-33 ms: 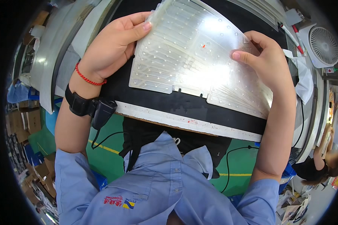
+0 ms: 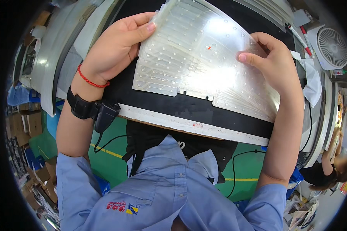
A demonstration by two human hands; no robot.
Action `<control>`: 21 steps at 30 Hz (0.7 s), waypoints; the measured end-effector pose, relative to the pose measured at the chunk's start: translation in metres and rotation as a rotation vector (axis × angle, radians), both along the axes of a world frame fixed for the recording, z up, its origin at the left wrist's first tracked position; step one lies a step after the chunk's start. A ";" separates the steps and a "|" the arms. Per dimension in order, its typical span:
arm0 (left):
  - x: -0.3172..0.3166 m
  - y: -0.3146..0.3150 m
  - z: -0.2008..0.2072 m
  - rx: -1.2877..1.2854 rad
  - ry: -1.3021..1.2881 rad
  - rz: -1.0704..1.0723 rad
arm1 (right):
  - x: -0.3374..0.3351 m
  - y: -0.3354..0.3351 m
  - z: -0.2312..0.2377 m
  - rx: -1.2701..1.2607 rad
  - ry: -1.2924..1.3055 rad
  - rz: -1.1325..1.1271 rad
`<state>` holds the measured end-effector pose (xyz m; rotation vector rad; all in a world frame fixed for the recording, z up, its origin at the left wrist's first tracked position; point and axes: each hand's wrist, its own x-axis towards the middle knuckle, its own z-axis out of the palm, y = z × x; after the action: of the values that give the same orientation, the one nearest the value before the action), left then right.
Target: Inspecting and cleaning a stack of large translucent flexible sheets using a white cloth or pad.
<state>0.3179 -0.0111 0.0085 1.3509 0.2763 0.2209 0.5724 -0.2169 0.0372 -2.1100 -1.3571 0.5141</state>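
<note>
One stack of translucent plastic sheets [image 2: 169, 50] is held by two bare hands above the near part of a black-topped workbench [image 2: 150, 102], tilted and fanned out toward its lower right edge; whether its lower edge is rested on the surface cannot be told. The upper left edge is pinched by the left hand [image 2: 121, 42], with the thumb laid on the top face and the fingers tucked along the side and beneath. The right edge is gripped by the right hand [image 2: 272, 57], with the thumb pressed on the upper face and the fingers curled at the edge. The sheets are overlapped too closely to be counted; rows of small pale dots and fine traces are borne by them, and one small orange-red mark [image 2: 209, 48] is seen near the middle. On the light blue shirt [image 2: 154, 188], red embroidered lettering [image 2: 116, 206] is set beside one yellow-and-blue emblem [image 2: 132, 209]. One red braided bracelet [image 2: 89, 80] and one black wrist strap [image 2: 81, 106] are worn on the left arm. At the right, one white fan [image 2: 332, 47] is placed near slender red-and-white pens [image 2: 308, 50], apparently two, and one co-worker in black [image 2: 320, 175] is seen farther off.
</note>
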 end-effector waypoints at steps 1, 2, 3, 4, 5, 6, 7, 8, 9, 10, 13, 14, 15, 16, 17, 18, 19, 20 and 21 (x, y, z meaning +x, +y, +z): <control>0.000 0.000 0.000 0.000 -0.001 0.001 | 0.001 -0.001 -0.002 0.026 -0.008 -0.004; 0.000 0.000 -0.001 0.000 -0.004 0.001 | 0.001 -0.001 -0.004 0.052 -0.015 -0.008; 0.000 0.000 -0.001 0.000 -0.007 0.001 | 0.001 -0.001 -0.003 0.052 -0.015 -0.007; 0.000 0.000 -0.001 0.000 -0.007 0.002 | 0.000 -0.001 -0.003 0.046 -0.009 -0.006; 0.000 0.000 -0.001 -0.006 -0.008 -0.002 | -0.001 0.000 -0.003 0.040 -0.002 -0.006; 0.000 0.000 -0.001 -0.011 -0.009 -0.007 | -0.002 0.000 -0.003 0.040 -0.002 -0.005; -0.001 0.000 -0.001 -0.011 -0.009 -0.006 | -0.002 0.000 -0.003 0.031 0.005 0.003; -0.001 0.000 -0.001 -0.007 -0.008 -0.010 | -0.002 0.000 -0.003 0.022 0.012 0.009; -0.001 0.001 -0.001 -0.002 -0.008 -0.013 | -0.001 0.001 -0.004 0.022 0.011 0.008; -0.001 0.001 -0.001 -0.002 -0.008 -0.014 | 0.000 0.001 -0.005 0.025 0.010 0.014; -0.001 0.000 -0.001 0.018 -0.008 0.001 | -0.003 0.002 -0.001 0.016 0.006 0.015; -0.001 -0.001 -0.001 0.009 -0.001 0.021 | -0.005 0.002 0.001 0.004 0.001 0.008; 0.000 -0.002 0.000 0.001 0.006 0.041 | -0.005 0.001 0.002 0.004 0.001 0.007; 0.000 -0.002 0.000 0.001 0.006 0.040 | -0.006 0.000 0.002 0.020 -0.009 -0.006; 0.000 -0.002 0.000 0.012 0.008 0.038 | -0.006 0.000 0.002 0.036 -0.017 -0.016; 0.000 -0.002 0.000 0.024 0.010 0.037 | -0.005 0.000 0.002 0.037 -0.017 -0.016; 0.000 -0.002 0.000 0.025 0.010 0.037 | -0.003 -0.001 0.001 0.037 0.006 -0.024; 0.000 -0.002 0.000 0.035 0.024 0.040 | -0.002 0.000 0.001 0.036 0.028 -0.031; -0.001 -0.001 0.000 0.044 0.038 0.043 | -0.002 0.000 0.001 0.035 0.027 -0.031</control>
<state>0.3173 -0.0126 0.0090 1.3951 0.3343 0.2381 0.5708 -0.2167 0.0381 -2.0846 -1.3075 0.5011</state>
